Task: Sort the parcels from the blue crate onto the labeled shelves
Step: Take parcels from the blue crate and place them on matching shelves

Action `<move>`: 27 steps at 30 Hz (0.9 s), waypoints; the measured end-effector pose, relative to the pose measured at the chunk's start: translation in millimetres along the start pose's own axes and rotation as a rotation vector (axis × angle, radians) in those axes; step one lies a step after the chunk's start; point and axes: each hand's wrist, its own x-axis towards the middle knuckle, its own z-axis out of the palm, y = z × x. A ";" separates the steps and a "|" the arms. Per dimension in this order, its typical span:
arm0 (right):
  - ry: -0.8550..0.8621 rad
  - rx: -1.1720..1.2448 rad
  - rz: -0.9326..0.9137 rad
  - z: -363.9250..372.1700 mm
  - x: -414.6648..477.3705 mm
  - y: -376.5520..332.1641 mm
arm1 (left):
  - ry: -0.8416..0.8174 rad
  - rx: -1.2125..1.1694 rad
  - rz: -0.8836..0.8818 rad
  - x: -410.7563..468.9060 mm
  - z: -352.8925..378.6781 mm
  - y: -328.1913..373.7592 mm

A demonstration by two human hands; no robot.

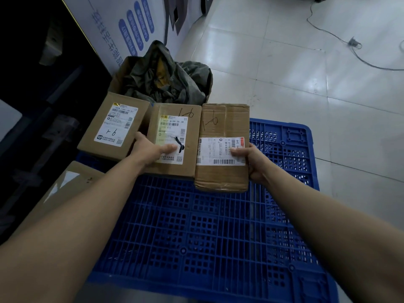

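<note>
Clamping left hand (150,152) on middle box (172,119), right hand (251,163) on right box (220,178); fingers hidden beneath.

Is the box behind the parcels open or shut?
Open: crumpled dark bags bulge out of the box.

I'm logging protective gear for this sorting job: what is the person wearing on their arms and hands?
Nothing that shows. The left forearm and right forearm are bare to the picture's edge, no sleeves in view. The left hand and right hand are gloveless, with no watch, ring or wristband visible.
</note>
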 end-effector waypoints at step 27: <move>-0.491 -0.190 -0.332 197.8 -319.7 -176.5 | 0.041 -0.662 0.321 -309.0 -317.4 110.5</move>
